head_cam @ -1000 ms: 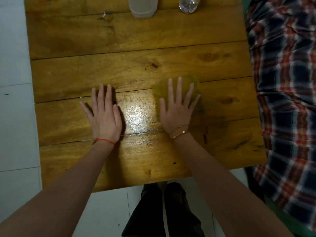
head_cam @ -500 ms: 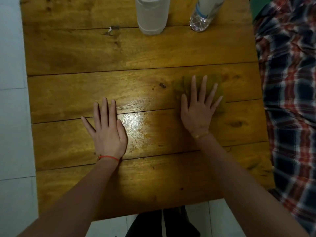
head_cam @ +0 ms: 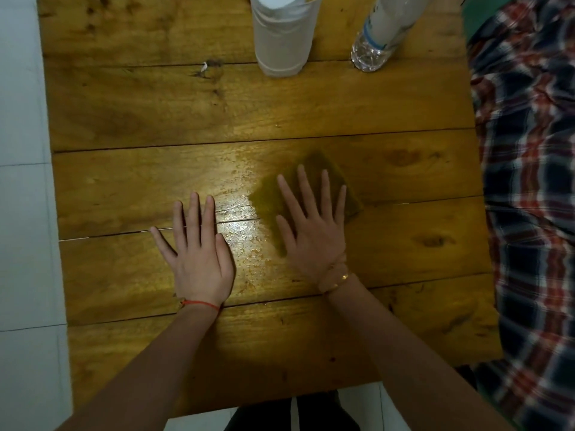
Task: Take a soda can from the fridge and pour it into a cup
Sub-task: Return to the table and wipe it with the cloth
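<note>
**Both hands flat on wooden table; cup at far edge**

As the scene is read from left to right, a strip of pale tiled floor (head_cam: pixel 21 213) is noted first, along the left side of a plank table (head_cam: pixel 155 104) of varnished yellow-brown wood. Glare from a light is reflected on the boards between the two hands.

The left hand (head_cam: pixel 199 256) is laid palm down on the bare wood, fingers straight and held close together, thumb set out to the side. Nothing is gripped by it. A thin red thread bracelet (head_cam: pixel 200 303) is worn at that wrist.

Towards the far edge of the table, a translucent white plastic cup (head_cam: pixel 283 35) is seen standing upright; its top is cut off by the frame, so its contents cannot be told. It is well apart from both hands.

The right hand (head_cam: pixel 314 234) is likewise laid flat, with fingers straight and fanned apart. It is pressed on an olive-green cloth (head_cam: pixel 270 194) spread on the table; the cloth's corners are visible beyond the fingertips and beside the thumb. A gold bracelet (head_cam: pixel 337 279) is worn at that wrist.

Just right of the cup, a clear plastic water bottle (head_cam: pixel 378 35) with a white label is recorded, also cut off at the top. At the far right, a plaid fabric (head_cam: pixel 529 181) in red, navy and white is seen alongside the table edge. No soda can is visible.
</note>
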`<state>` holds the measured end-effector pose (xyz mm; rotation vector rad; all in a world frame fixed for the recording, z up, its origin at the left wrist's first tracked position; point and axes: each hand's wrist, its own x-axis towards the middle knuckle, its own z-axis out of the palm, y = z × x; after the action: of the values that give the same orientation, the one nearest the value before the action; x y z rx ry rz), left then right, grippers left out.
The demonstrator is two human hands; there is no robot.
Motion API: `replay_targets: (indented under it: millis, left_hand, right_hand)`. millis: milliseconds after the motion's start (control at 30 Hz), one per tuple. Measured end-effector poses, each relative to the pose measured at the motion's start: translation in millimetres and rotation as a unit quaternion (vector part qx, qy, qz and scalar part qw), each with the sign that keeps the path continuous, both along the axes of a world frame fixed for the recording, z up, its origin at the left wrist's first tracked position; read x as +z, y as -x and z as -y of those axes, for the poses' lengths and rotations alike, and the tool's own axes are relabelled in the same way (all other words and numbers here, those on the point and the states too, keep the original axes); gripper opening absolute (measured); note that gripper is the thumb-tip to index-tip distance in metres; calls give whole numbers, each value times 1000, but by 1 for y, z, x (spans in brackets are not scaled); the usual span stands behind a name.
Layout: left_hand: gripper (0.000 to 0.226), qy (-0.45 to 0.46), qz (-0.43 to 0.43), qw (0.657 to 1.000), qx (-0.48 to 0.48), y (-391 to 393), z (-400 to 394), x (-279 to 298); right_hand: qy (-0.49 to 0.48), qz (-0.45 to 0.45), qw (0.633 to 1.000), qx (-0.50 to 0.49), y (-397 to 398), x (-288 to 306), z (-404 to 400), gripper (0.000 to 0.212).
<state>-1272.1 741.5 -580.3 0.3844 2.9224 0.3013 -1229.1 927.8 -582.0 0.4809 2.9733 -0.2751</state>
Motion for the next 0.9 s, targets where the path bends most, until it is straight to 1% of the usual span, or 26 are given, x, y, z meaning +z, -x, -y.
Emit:
replay_targets:
  millis: [100,200,267,333,467,533,600,700,767,800,900]
  left_hand:
    - [62,-1,-1,1000,0,1,-1,0]
    - [62,-5,-2,1000,-2,1,0,-1]
    - [61,-11,-3,1000,-3,1,1,-2]
    - [60,-26,-4,1000,-8,1,1,-2]
    - [59,-101,-8,995,8,-1,3,1]
    - [60,-143,-15,990,10,-2,6,2]
    - [60,-167,-19,986,6,-3,7,3]
    - [58,-150,-11,989,-7,-3,10,4]
    - [57,-133,-4,991,-14,-5,12,6]
    - [57,-126,-2,992,-15,-9,14,8]
    - [57,-107,5,994,-16,-31,19,14]
  right_hand:
    - [-14,21,996,-89,-10,-2,-45,60]
    - [-9,23,973,-228,22,-4,-68,60]
    - [2,13,960,-279,53,-5,-61,61]
    - [15,10,965,-262,73,-5,-44,63]
    - [11,-6,993,-116,65,-5,4,62]
    - [30,-20,998,-58,43,-3,31,61]
    - [49,-17,999,-8,11,1,49,60]
    - [38,9,998,57,-46,6,48,59]
    - [19,18,998,54,-82,6,28,59]
    - [12,23,999,35,-97,5,14,60]
    - [6,45,997,-65,-127,3,-28,61]
